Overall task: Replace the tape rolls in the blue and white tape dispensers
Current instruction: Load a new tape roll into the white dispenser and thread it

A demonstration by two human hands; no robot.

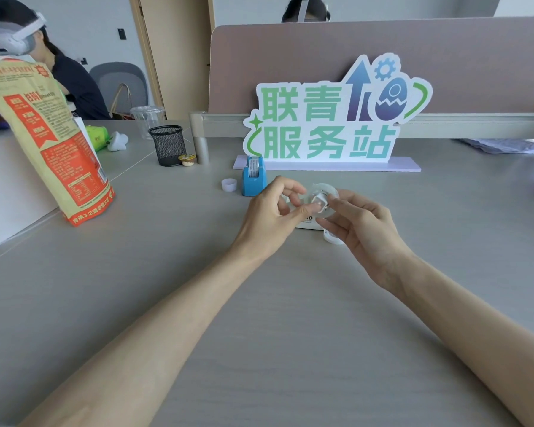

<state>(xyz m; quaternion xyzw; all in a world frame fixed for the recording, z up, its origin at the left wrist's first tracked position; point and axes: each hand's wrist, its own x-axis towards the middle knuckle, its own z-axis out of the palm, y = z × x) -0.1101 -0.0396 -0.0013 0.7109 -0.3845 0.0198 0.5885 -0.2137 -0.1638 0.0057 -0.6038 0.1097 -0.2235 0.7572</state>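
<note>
Clear tape makes up the roll [322,197] we hold at frame centre, with a white core piece in its hole. Our left hand [270,215] pinches at that core with thumb and forefinger, the other fingers curled loosely; our right hand [363,229] supports the roll from the right side, fingers half closed around its edge. Under our hands, mostly hidden, sits the white dispenser [309,221], showing only the letters "ND" on its side. Another small white ring [332,237] lies on the desk [290,318] just below it. Left of centre, the blue dispenser [253,178] stands upright with a printed roll inside; its print is too small to read. A short white cap [229,184] rests beside it. Behind, a standing sign [327,118] reads "联青服务站" in green. At the left, a tan and red pouch [48,140] bears "传承12道" near its bottom edge. A black mesh cup [167,144] and a clear plastic cup [148,118] stand further back; we cannot see inside either 1.
</note>
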